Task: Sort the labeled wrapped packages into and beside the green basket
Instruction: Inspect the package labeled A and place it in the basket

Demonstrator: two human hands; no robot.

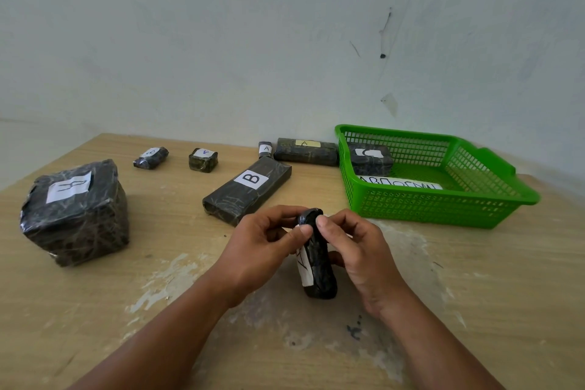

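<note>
Both hands hold a small dark wrapped package [318,260] upright above the table's near middle; its white label faces left and I cannot read it. My left hand [266,250] pinches its upper end from the left, and my right hand [354,250] grips it from the right. The green basket [437,209] stands at the right and holds one wrapped package [370,158] and a white paper strip with letters [402,183]. A long package marked B [248,188] lies left of the basket.
Two packages marked A [305,151] [265,149] lie behind the basket's left side. A big block package [76,212] sits at the left, with two small packages [151,157] [203,159] behind it. A wall rises close behind the wooden table [474,279].
</note>
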